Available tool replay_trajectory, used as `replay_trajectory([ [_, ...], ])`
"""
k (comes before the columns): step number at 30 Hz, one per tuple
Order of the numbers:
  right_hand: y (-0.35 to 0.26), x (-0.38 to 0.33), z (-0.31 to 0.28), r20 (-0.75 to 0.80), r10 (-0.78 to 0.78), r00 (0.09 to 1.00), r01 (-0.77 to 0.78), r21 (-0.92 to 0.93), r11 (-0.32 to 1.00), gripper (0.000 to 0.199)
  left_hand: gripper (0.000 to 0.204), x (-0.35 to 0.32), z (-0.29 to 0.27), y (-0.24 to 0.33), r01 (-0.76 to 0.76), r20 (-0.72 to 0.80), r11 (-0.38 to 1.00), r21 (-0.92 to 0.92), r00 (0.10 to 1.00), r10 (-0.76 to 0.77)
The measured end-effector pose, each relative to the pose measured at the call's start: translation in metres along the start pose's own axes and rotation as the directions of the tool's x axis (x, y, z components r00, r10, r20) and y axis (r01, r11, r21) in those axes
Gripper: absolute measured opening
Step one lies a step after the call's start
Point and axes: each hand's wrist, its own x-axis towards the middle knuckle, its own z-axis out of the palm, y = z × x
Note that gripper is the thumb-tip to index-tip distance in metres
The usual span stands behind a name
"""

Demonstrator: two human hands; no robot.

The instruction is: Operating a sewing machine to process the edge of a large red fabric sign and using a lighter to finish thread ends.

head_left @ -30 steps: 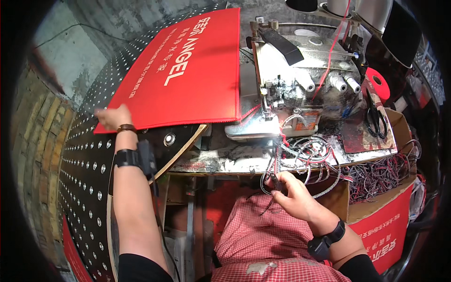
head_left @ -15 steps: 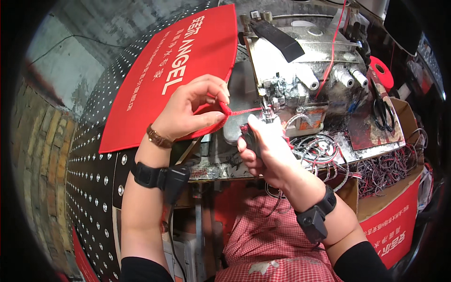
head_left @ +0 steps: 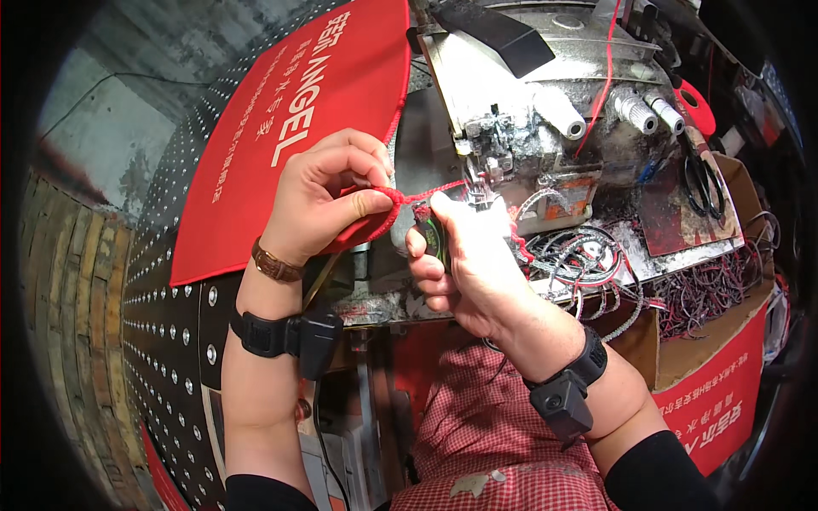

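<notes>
My left hand [head_left: 328, 192] pinches the overlocked corner of a large red mat [head_left: 230, 183] with white print between thumb and fingers. A red thread chain [head_left: 441, 189] runs from that corner to the needle area of a worn white sewing machine [head_left: 528, 77]. My right hand [head_left: 486, 272] is closed around a small black tool with green marks, which looks like thread snips [head_left: 434, 237]. Its tip is close beneath the chain, beside the pinched corner. The right fingers and palm hide most of the tool, so its blades are hard to make out.
Black-handled scissors [head_left: 704, 186] lie on a board right of the machine. Tangled cords [head_left: 588, 260] rest at the table's front edge. A cardboard box [head_left: 682, 362] of thread scraps stands at the right. A studded black surface [head_left: 170, 358] lies left, under the mat.
My right hand has brought the snips left and up, closer to the pinched corner and the thread chain. My left hand keeps its pinch on the mat. The whole view has shifted slightly.
</notes>
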Motion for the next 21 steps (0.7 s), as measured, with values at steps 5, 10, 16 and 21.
replay_trajectory([
  [5,-0.001,-0.003,0.002,-0.022,-0.001,1.0,0.001,-0.008,1.0,0.043,0.012,0.001,-0.006,-0.005,-0.037,0.026,0.998,-0.051,0.999,0.038],
  [10,0.004,-0.003,0.002,0.008,-0.09,0.996,0.09,-0.134,0.987,0.045,0.012,-0.001,-0.009,-0.008,-0.034,0.036,0.995,-0.094,0.999,0.037],
  [16,0.007,-0.002,0.003,0.002,-0.126,0.992,0.126,-0.112,0.986,0.045,0.013,-0.002,-0.01,-0.009,-0.029,0.027,0.992,-0.12,0.999,0.032],
  [21,0.004,-0.006,0.005,0.014,-0.165,0.986,0.164,-0.188,0.968,0.043,0.013,0.001,-0.008,-0.011,-0.056,0.03,0.989,-0.138,0.998,0.061],
])
